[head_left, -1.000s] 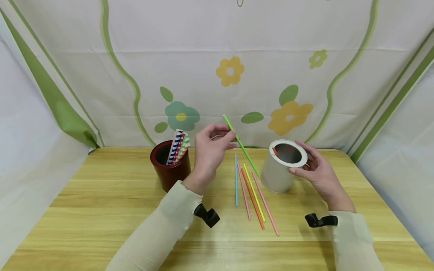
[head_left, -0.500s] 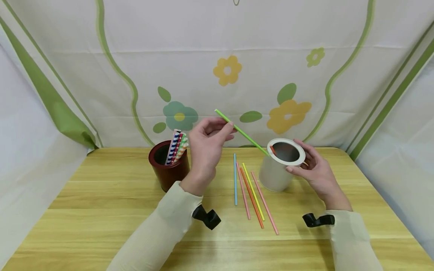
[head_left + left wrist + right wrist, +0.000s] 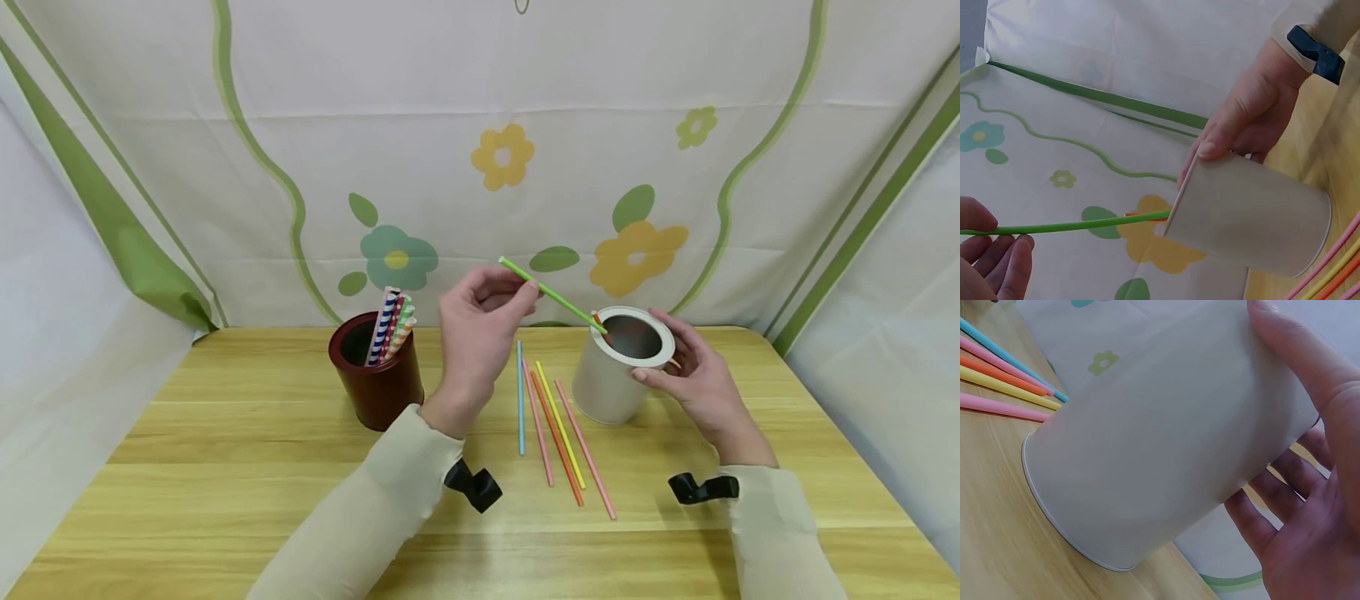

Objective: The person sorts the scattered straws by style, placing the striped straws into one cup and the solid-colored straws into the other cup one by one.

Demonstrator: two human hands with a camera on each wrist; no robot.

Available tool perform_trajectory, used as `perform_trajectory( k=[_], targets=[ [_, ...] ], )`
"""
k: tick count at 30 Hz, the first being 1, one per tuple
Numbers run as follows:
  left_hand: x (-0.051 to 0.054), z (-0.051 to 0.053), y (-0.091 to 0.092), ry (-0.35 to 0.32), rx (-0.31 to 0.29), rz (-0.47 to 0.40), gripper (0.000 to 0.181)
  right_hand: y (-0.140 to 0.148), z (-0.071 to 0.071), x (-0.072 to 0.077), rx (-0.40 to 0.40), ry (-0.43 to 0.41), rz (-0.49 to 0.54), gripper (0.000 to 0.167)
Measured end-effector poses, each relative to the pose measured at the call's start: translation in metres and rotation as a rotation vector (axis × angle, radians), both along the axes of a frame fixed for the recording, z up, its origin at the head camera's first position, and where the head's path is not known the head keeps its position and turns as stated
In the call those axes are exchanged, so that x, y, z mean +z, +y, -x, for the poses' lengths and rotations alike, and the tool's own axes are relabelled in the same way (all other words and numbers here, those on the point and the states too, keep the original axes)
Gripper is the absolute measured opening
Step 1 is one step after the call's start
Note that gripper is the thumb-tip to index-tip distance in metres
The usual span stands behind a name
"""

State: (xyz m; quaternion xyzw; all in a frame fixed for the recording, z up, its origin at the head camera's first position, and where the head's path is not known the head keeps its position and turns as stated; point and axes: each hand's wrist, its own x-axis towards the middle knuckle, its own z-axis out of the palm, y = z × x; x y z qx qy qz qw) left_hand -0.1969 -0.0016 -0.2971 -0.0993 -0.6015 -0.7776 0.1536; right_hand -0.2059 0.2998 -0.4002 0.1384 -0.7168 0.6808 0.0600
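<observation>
A red can [image 3: 378, 393] is standing left of the left hand [image 3: 480, 342], whose fingers are pinching a green straw [image 3: 561, 298]. Below right, loose straws [image 3: 561, 426] are lying. At the green straw's tip, a white can [image 3: 606, 385] is sitting in the right hand's [image 3: 703, 390] curled fingers.

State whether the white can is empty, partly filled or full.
Partly filled: the white can has an orange straw poking from its mouth, and the head view shows mostly bare grey interior.
</observation>
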Motion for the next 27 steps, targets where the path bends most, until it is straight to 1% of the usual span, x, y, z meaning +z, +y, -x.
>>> perform_trajectory(
  k=[5,10,16,19,23,27],
  targets=[
    [-0.011,0.003,0.009,0.008,-0.016,0.102,0.010,0.000,-0.001,-0.001,-0.002,0.006,0.002,0.087],
    [-0.022,0.004,0.022,0.016,-0.040,0.173,0.009,0.001,-0.001,-0.002,-0.006,0.000,-0.007,0.087],
    [-0.032,0.005,0.035,-0.048,-0.105,0.236,0.008,0.001,-0.001,-0.003,-0.014,-0.012,-0.030,0.086],
    [-0.036,0.006,0.040,-0.065,-0.131,0.267,0.007,0.001,-0.001,-0.003,-0.013,-0.009,-0.033,0.086],
    [-0.040,0.009,0.045,-0.064,-0.143,0.308,0.005,0.000,-0.001,-0.002,-0.012,0.002,-0.040,0.086],
    [-0.044,0.010,0.051,-0.077,-0.143,0.343,0.005,0.000,-0.001,-0.001,-0.014,0.009,-0.045,0.086]
  ],
)
